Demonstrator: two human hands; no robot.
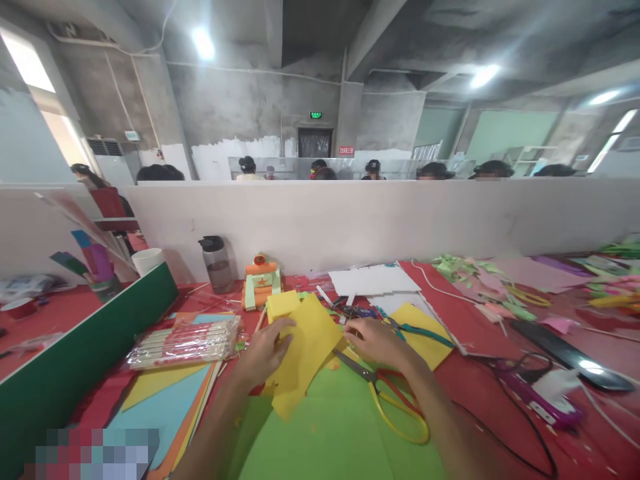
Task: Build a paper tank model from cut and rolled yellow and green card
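Note:
A folded yellow sheet [310, 353], paper or felt, stands tilted over a green sheet [320, 427] in front of me. My left hand [267, 350] grips its left side, thumb and fingers bent against it. Just beyond the sheet's right edge, my right hand [375, 340] reaches in with curled fingers; whatever is at its fingertips is hidden. Below that hand lie scissors with yellow and red handles [385, 393], blades toward the yellow sheet. Teal-handled scissors [420, 330] rest on another yellow piece [425, 317] to the right.
Wrapped pale sticks [185, 343] lie on coloured sheets [155, 407] at left, beside a green divider [85, 333]. Behind stand a bottle [217, 263] and an orange-green paper model [261, 283]. A phone [570, 353], purple power strip [543, 393] and cables are at right. A white partition [350, 220] crosses behind.

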